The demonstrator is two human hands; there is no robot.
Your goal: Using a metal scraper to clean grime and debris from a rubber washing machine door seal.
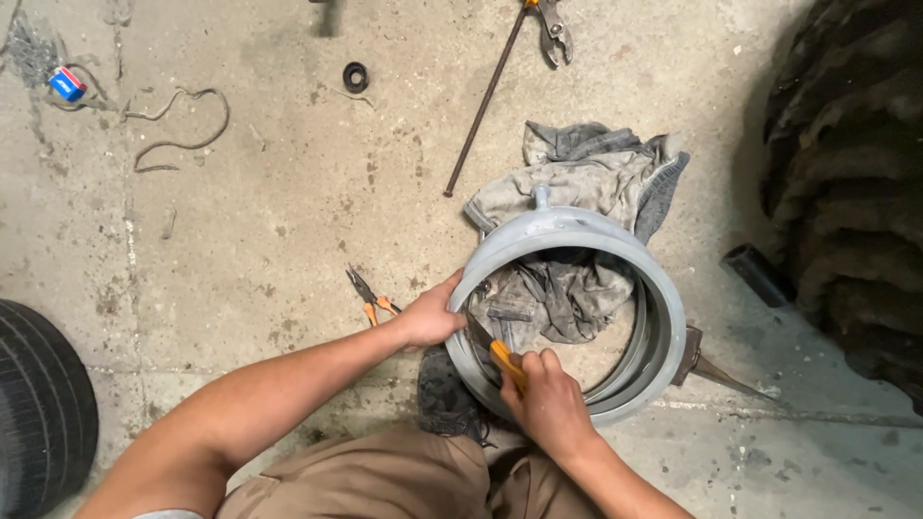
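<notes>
A grey metal wheel rim [663, 288] stands tilted on the concrete floor in front of me. My left hand [431, 315] grips the rim's left edge. My right hand [548, 399] is closed on an orange-handled tool [502, 356] whose dark tip presses against the inside of the rim near my left hand. A dirty grey rag [577, 173] lies under and behind the rim, and part of it shows through the rim's opening.
Orange-handled pliers [370, 296] lie left of my left hand. A long metal rod [486, 101], a small black ring [356, 77], a wire [178, 120], a blue-red box [67, 85]. Tyres at the left [43, 404] and right [851, 192].
</notes>
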